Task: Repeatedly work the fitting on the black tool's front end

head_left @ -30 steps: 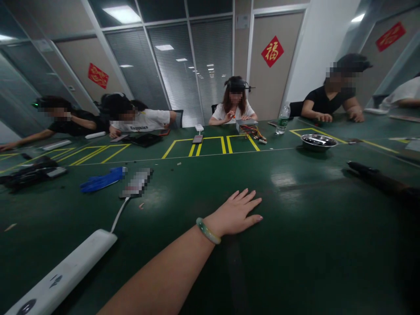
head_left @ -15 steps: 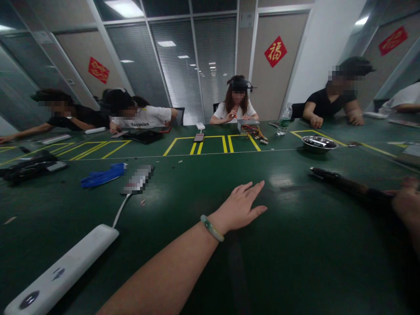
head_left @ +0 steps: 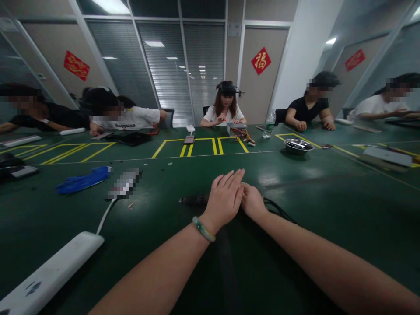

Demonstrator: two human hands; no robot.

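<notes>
A black electric screwdriver (head_left: 196, 200) lies across in front of me, its tip pointing left and its middle hidden behind my hands. My left hand (head_left: 225, 199), with a green bangle on the wrist, is over the screwdriver, its fingers stretched out and fairly close together. Whether its palm touches the tool is hidden. My right hand (head_left: 253, 202) is closed around the tool's rear end, its fingertips partly covered by the left hand. From there a black cable (head_left: 280, 209) runs off to the right behind my forearm.
On the green table (head_left: 157, 262) lie a white power strip (head_left: 54, 271), a phone (head_left: 124, 183) and a blue glove (head_left: 83, 180) to the left. Farther off stand a metal bowl (head_left: 298, 147) and a water bottle (head_left: 269, 124). Several people sit along the far side.
My right hand has brought the electric screwdriver from the far right to the middle, beside my left hand. The left hand's fingers have drawn together. My view has turned slightly right.
</notes>
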